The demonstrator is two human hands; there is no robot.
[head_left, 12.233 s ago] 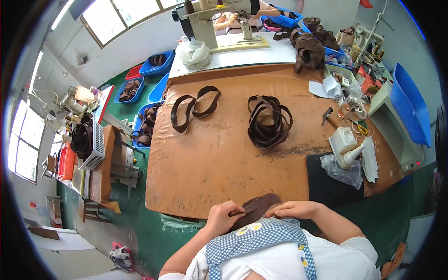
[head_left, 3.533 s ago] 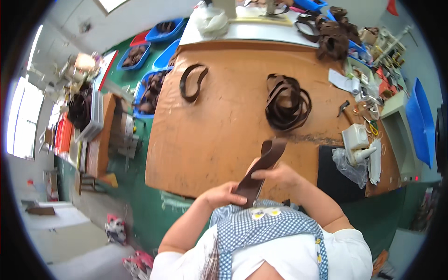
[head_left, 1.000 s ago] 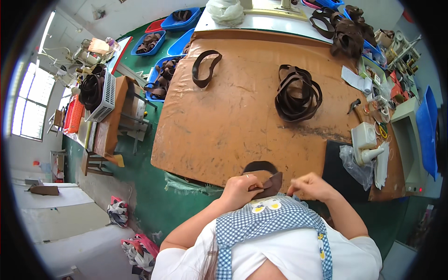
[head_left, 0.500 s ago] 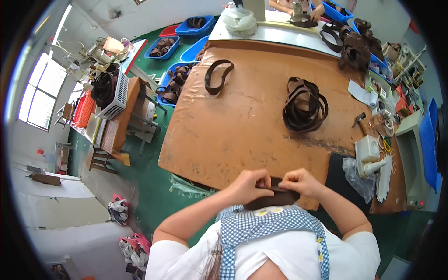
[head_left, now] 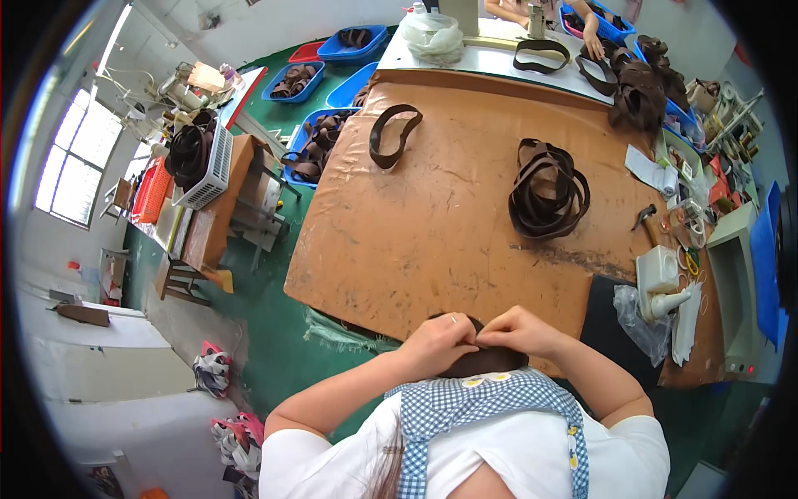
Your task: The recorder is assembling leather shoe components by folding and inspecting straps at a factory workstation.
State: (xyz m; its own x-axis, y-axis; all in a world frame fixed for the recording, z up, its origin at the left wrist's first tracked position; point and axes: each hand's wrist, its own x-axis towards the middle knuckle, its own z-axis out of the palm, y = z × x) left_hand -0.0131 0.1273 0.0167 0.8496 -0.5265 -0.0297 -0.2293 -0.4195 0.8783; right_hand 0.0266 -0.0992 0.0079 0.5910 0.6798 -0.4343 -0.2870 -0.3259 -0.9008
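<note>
Close to my apron, both hands are on a dark brown strap loop (head_left: 492, 363). My left hand (head_left: 439, 343) has its fingers closed on the band. My right hand (head_left: 522, 330) pinches it just beside the left, and the fingertips of the two nearly meet. Part of the loop hangs below the fingers, and a small part shows behind them. A pile of similar strap loops (head_left: 532, 218) lies on the brown-covered table (head_left: 416, 241) at the right. One single strap loop (head_left: 384, 154) rests near the table's far left.
To the right are a hammer (head_left: 642, 216), a white plastic container (head_left: 657, 269), yellow-handled scissors (head_left: 690, 262) and a clear plastic bag (head_left: 636, 320). A co-worker's hand (head_left: 592, 43) reaches over strap loops at the far table. Blue baskets (head_left: 293, 93) stand on the floor at the left.
My right hand has moved left, closer to my left hand, on the strap loop. The co-worker's hand has moved right, and a strap loop now lies apart on the far table.
</note>
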